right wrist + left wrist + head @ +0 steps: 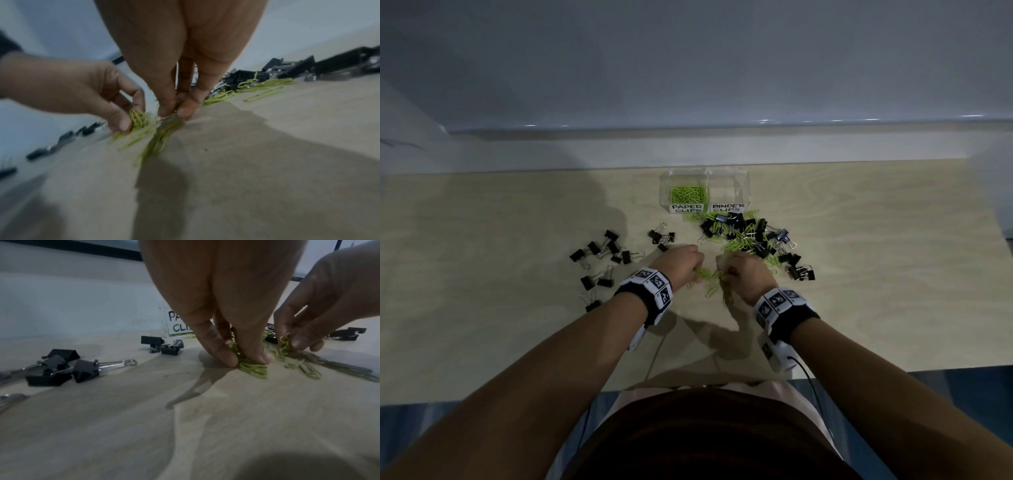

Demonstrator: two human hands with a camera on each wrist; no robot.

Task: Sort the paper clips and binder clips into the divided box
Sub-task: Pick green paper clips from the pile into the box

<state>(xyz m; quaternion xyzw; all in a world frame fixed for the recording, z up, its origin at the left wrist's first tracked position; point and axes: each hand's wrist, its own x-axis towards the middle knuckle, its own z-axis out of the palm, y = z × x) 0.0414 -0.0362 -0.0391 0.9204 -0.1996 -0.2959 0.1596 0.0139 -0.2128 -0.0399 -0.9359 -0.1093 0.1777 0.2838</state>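
Both hands gathering green paper clips off the table, in front of the divided box.

On my left, loose binder clips [602, 260] lie set aside. My left hand [681, 262] pinches a bunch of paper clips [254, 368] against the table [876, 291]; my right hand [743, 272] pinches a second bunch just beside it. I judge it best to lift each bunch slowly, shaking tangled strays free, before carrying it to the divided box [704, 190], paper-clip side. Right of that, a mixed pile [750, 236] awaits. The right wrist view is blurred; the binder-clip compartment's contents are unclear.
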